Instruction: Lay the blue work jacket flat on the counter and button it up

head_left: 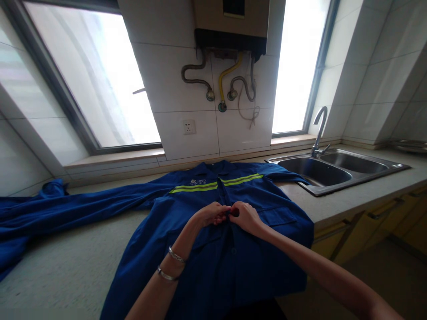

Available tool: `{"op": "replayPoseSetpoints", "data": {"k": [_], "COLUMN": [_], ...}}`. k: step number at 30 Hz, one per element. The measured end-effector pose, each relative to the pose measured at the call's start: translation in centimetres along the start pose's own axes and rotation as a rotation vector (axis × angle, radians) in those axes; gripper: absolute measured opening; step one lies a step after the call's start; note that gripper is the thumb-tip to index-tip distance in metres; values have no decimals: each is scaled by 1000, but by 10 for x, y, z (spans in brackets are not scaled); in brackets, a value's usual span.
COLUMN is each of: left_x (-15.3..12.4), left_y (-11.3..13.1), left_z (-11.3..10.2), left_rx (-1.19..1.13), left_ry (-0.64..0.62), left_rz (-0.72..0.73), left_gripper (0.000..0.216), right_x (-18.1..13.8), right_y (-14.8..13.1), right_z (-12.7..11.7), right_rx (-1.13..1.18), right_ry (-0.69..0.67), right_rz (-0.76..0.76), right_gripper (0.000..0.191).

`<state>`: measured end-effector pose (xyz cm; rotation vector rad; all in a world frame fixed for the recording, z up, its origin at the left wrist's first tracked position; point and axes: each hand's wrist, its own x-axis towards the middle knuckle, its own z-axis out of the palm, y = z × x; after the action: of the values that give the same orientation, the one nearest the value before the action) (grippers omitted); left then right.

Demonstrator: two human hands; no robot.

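Observation:
A blue work jacket (196, 209) with yellow-green reflective stripes across the chest lies spread on the counter, its collar toward the wall. My left hand (213, 214), with two silver bracelets on the wrist, pinches the cloth of the front placket. Right beside it, my right hand (245, 217) pinches the other side of the same opening. The fingertips of both hands meet at the placket, and whatever small part lies between them is hidden. Lower on the front a button (234, 251) shows. One sleeve reaches left; the other hangs over the sink's edge.
A steel double sink (316, 192) with a faucet (320, 129) is set in the counter (76, 258) at the right. More blue cloth (13, 222) lies at the far left. A water heater (231, 26) with hoses hangs on the tiled wall, above a socket (189, 127).

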<state>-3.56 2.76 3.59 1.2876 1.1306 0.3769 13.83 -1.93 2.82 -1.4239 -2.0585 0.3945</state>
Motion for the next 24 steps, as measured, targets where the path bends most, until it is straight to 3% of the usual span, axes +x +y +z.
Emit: {"op": "replayPoseSetpoints", "data": {"k": [5, 12, 20, 24], "left_x": [4, 3, 5, 7], "left_y": [-3, -1, -2, -4], "left_z": [-7, -5, -5, -6], "left_rx": [-44, -95, -160, -208], "left_ry": [-146, -150, -111, -95], "left_rz": [-28, -29, -52, -47], "left_gripper": [50, 41, 41, 40], "right_x": [-4, -8, 4, 16], "right_y": [-5, -7, 12, 25], "right_z": [3, 0, 7, 13], "right_rx": [-69, -43, 297, 525], "right_ry": [16, 2, 0, -103], "right_rz": [-71, -84, -61, 67], "right_gripper": [10, 13, 31, 41]}}
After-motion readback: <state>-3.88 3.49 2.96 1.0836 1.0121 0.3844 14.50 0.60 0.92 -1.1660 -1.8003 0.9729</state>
